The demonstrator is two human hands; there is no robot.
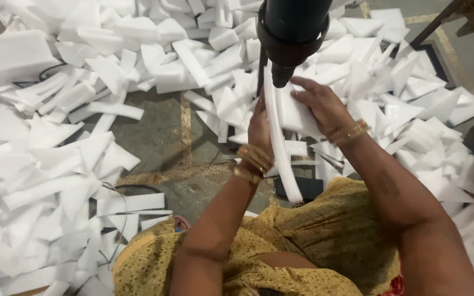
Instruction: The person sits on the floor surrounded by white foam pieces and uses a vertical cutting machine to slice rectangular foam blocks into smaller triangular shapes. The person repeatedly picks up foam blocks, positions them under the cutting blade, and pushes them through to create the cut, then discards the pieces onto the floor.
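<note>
Under the black tool (292,33), both hands are gripping a white foam strip (280,142): left hand (259,129) wrapping its edge, right hand (319,107) pinching the top, wrists bent inward.

one black tool (291,33) overhead, two hands, one long white foam strip (278,140), countless foam offcuts (56,181)

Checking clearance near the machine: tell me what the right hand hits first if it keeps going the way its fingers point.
The right hand points up-left, fingers on the foam strip. Straight on, it likely meets the black nozzle first, though depth is unclear.
</note>
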